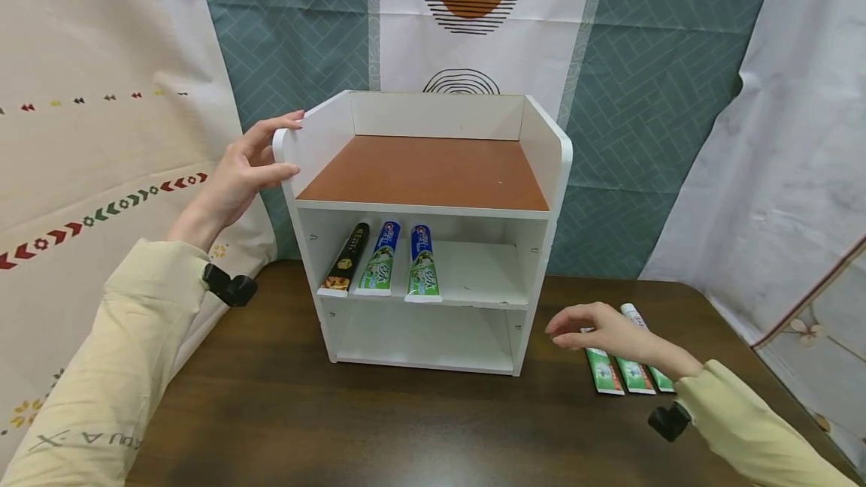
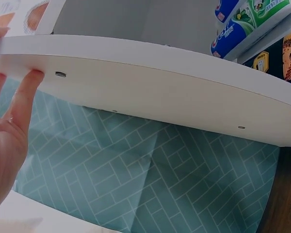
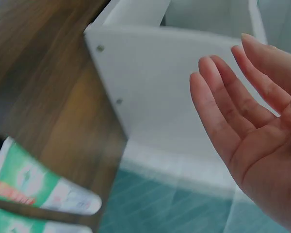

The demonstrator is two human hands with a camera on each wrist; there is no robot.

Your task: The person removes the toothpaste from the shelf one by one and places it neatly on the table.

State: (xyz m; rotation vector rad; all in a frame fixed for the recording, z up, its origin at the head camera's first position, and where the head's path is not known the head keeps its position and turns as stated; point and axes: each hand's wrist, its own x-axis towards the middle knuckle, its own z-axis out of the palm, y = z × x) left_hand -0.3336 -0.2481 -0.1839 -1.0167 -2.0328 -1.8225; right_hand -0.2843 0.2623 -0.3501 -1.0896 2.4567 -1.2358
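I have the left hand (image 1: 237, 171) gripping the left panel of the white shelf unit (image 1: 433, 171), thumb and fingers astride its edge. A black tube (image 1: 347, 258) and two blue-green tubes (image 1: 380, 261) lie mid-shelf. My right hand (image 1: 609, 331), loosely curved, holds nothing near three green tubes (image 1: 604, 373) on the table (image 1: 406, 427).

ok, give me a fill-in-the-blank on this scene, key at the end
1. The left hand holds a side panel of the white shelf unit; the right hand holds ____.
2. The number of tubes on the middle shelf is ____.
3. Of these, in the head view, the black tube lies farthest ____.
4. There, green tubes on the table lie to the unit's ____.

nothing; three; left; right
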